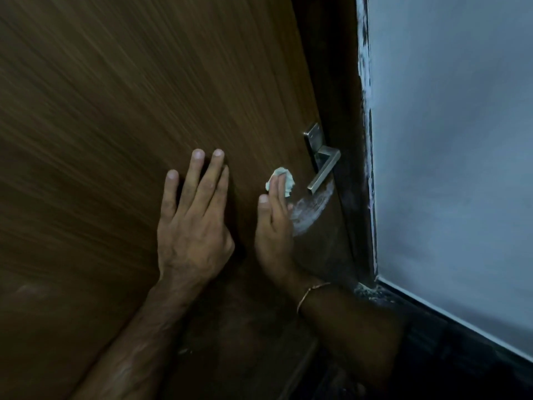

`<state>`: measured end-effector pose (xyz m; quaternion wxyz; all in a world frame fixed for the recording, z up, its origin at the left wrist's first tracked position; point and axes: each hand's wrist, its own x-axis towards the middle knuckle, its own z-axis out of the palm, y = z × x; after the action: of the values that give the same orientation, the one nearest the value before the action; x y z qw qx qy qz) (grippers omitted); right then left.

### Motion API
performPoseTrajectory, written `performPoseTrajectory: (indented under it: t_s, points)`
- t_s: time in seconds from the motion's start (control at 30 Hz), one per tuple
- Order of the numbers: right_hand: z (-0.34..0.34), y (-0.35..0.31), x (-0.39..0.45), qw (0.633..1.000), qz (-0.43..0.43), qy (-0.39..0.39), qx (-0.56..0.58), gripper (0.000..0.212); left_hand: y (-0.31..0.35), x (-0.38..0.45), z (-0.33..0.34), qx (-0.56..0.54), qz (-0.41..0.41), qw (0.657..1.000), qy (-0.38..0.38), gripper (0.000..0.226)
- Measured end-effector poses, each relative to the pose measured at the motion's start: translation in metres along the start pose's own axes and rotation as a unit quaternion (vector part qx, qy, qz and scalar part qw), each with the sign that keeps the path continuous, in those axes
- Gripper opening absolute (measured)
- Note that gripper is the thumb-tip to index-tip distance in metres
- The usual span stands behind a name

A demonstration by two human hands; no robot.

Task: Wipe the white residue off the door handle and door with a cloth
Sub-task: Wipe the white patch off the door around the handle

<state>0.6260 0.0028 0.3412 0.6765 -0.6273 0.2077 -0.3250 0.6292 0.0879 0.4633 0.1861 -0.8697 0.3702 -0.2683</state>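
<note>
Two hands: left (193, 226) flat on door (115, 111), right (274, 220) seemingly pressing cloth (281, 180).

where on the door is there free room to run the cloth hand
Bare wood lies above both hands, left of the door handle. It is crowded lower down: the right hand with the cloth sits between the left hand and the white residue.

Head camera, close to the door, looking forward and down.
A single wide-angle view faces the wooden door (115, 111) at a tilt, with the door handle (321, 163) right of centre and the pale wall (461, 140) far right.
</note>
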Motion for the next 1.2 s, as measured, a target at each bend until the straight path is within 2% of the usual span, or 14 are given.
performPoseTrajectory:
  t_s: [0.07, 0.13, 0.23, 0.37, 0.4, 0.57, 0.73, 0.8, 0.87, 0.9, 0.97, 1.07, 1.13, 1.2]
  points:
    - [0.000, 0.022, -0.023, 0.999, -0.005, -0.041, -0.012, 0.050, 0.003, 0.000, 0.001, -0.001, -0.005, 1.000, -0.002, 0.083]
    - [-0.006, 0.055, -0.058, 0.994, 0.039, -0.086, -0.056, 0.051, 0.004, 0.000, 0.000, 0.000, -0.010, 1.000, 0.001, 0.084]
    - [-0.012, 0.067, -0.052, 0.990, 0.091, -0.083, -0.070, 0.056, 0.006, -0.001, 0.000, 0.003, -0.007, 1.000, -0.002, 0.086]
    - [-0.009, 0.029, -0.020, 0.995, -0.025, -0.076, -0.063, 0.058, 0.011, 0.005, 0.004, -0.003, 0.000, 1.000, -0.014, 0.082]
    - [-0.009, 0.035, -0.025, 0.994, -0.026, -0.082, -0.062, 0.058, 0.014, 0.005, 0.004, -0.004, 0.002, 1.000, -0.021, 0.080]
    - [-0.020, 0.071, -0.044, 0.981, 0.171, -0.086, -0.036, 0.060, 0.018, 0.008, 0.008, 0.003, 0.017, 0.999, -0.028, 0.081]
    - [-0.007, 0.054, -0.043, 0.991, 0.092, -0.095, 0.001, 0.062, 0.021, 0.009, 0.010, 0.017, 0.008, 0.999, -0.031, 0.082]
    - [-0.013, 0.077, -0.041, 0.982, 0.175, -0.072, 0.004, 0.063, 0.021, 0.009, 0.011, 0.019, 0.009, 0.999, -0.029, 0.084]
    - [-0.024, 0.089, -0.031, 0.955, 0.292, -0.049, 0.024, 0.071, 0.020, 0.008, 0.012, 0.015, 0.018, 0.999, -0.025, 0.084]
    - [-0.025, 0.090, -0.025, 0.947, 0.315, -0.038, 0.056, 0.076, 0.019, 0.009, 0.013, 0.014, 0.022, 0.999, -0.024, 0.085]
    - [-0.020, 0.080, -0.023, 0.949, 0.288, -0.021, 0.128, 0.077, 0.018, 0.009, 0.015, 0.016, 0.021, 0.999, -0.019, 0.085]
    - [-0.013, 0.067, -0.044, 0.960, 0.227, -0.058, 0.151, 0.072, 0.019, 0.009, 0.015, 0.007, 0.017, 1.000, -0.015, 0.084]
    - [-0.017, 0.084, -0.027, 0.950, 0.271, -0.017, 0.154, 0.072, 0.018, 0.008, 0.015, 0.009, 0.022, 1.000, -0.008, 0.083]
    - [-0.027, 0.100, 0.001, 0.905, 0.363, 0.031, 0.219, 0.080, 0.017, 0.007, 0.016, 0.007, 0.030, 1.000, -0.007, 0.083]
